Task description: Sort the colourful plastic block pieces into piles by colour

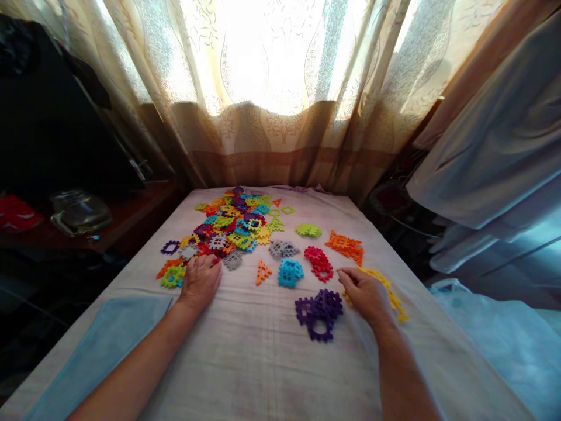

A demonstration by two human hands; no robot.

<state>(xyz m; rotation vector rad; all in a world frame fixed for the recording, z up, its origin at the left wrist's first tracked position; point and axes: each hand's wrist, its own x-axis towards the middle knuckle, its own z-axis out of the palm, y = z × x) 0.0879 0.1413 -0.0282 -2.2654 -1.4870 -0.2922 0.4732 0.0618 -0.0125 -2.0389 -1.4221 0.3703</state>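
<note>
My left hand (202, 280) rests at the near edge of a mixed pile of colourful plastic pieces (236, 225), its fingers bent over red ones; what they hold, if anything, is hidden. My right hand (362, 292) is closed above the yellow pieces (388, 286), thumb and fingers together, contents too small to make out. Left of it lie purple pieces (319, 313) and red pieces (319, 263). Blue pieces (290, 273), grey pieces (283, 249) and an orange triangle (263, 272) are in the middle. Green pieces (308, 230) and orange pieces (345, 246) lie farther back.
A white cloth covers the table (245, 362). A light blue cloth (109, 339) lies at the left. Curtains (272, 134) hang behind, and a dark screen (56, 128) stands at the left. White fabric (495, 128) hangs at the right.
</note>
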